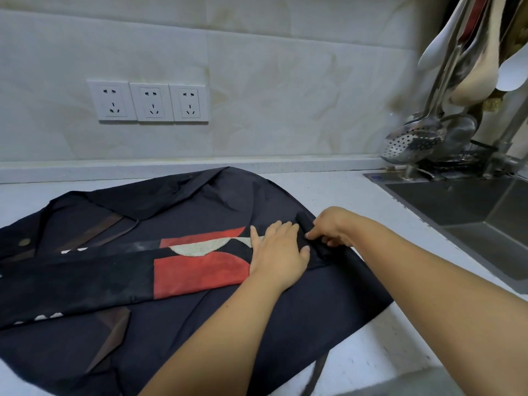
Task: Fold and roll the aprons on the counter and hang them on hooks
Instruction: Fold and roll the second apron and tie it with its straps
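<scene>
Both hands are on the dark apron [200,310] left of the sink [471,210]: left hand [278,252] pressing flat, right hand [331,228] apparently pinching its rolled edge

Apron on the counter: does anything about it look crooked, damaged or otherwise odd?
No damage shows. The apron lies wrinkled and askew, its far edge folded over unevenly, and one strap trails toward the front edge of the counter.

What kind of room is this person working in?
Most likely a home kitchen: a steel sink is set into the white counter, and a perforated steel skimmer hangs beside it among other cooking utensils.
</scene>
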Available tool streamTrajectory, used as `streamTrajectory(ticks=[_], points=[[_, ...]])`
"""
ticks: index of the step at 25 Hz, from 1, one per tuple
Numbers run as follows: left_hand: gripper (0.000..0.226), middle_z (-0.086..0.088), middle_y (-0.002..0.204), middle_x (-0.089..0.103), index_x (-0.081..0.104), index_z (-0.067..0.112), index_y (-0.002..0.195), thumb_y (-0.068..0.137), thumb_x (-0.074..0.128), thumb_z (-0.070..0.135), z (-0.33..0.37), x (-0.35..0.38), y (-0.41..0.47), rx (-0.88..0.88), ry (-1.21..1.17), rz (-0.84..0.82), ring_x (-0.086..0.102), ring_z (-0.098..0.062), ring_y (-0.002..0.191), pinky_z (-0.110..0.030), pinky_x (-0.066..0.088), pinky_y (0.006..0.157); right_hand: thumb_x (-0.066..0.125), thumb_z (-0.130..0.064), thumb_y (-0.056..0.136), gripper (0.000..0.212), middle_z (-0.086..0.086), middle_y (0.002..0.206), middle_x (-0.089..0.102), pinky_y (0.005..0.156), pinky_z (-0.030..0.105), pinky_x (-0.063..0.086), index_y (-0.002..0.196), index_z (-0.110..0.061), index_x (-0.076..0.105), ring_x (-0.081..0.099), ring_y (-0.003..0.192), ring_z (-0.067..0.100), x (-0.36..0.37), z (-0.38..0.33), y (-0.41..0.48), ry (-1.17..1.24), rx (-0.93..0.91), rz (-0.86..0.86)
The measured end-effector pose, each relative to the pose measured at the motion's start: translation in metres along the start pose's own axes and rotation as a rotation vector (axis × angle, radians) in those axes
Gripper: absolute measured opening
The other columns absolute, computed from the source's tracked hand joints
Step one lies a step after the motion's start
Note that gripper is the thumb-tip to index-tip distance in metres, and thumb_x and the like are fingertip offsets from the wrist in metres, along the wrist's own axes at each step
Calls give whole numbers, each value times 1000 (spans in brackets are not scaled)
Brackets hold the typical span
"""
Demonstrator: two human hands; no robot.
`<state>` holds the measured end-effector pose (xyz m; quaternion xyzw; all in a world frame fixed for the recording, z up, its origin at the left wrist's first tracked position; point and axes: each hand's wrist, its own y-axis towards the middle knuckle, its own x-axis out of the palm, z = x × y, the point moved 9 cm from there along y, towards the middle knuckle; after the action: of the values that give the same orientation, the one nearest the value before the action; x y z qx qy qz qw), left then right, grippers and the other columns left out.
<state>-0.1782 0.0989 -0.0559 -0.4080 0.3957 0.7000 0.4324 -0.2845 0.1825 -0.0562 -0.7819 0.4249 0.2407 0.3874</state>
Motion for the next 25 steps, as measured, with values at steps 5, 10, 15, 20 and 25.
streamTrajectory(ticks=[5, 10, 15, 20, 25], points=[[70, 8, 161, 18, 20, 29, 153, 91, 47, 44, -2, -4, 1, -5, -176, -18, 13, -13, 148, -56, -7, 118, 59, -11, 88, 17, 10, 98, 64, 68, 29, 47, 104, -5, 61, 58, 86, 23, -3, -35, -12, -423, -255, 218], [77, 14, 160, 19, 33, 36, 148, 83, 39, 78, 1, 2, 1, 29, -61, -52, 8, -13, 149, -60, -7, 115, 54, -12, 89, 23, 9, 106, 66, 73, 30, 49, 109, -7, 64, 56, 84, 21, 2, -43, -20, -508, -294, 222], [84, 12, 161, 19, 33, 28, 150, 82, 46, 76, -1, 3, 2, 12, -30, -82, 4, -14, 150, -58, -5, 116, 63, -11, 92, 36, 8, 121, 56, 80, 30, 53, 126, -22, 58, 55, 100, 22, 1, -15, -28, -15, -51, -166], [91, 9, 157, 28, 28, 26, 151, 79, 58, 71, -3, -3, 2, -10, -119, -28, 12, -14, 149, -56, -4, 118, 67, -15, 89, 22, 7, 93, 58, 77, 28, 53, 107, -11, 55, 57, 87, 19, 3, -13, -17, -62, -2, -16], [90, 9, 159, 25, 27, 26, 152, 80, 60, 68, -5, -8, 1, -13, -303, 4, 15, -11, 148, -53, -5, 119, 57, -13, 88, 20, 4, 70, 51, 59, 26, 45, 70, -10, 47, 53, 65, 19, 1, -45, -30, -509, -136, 169]])
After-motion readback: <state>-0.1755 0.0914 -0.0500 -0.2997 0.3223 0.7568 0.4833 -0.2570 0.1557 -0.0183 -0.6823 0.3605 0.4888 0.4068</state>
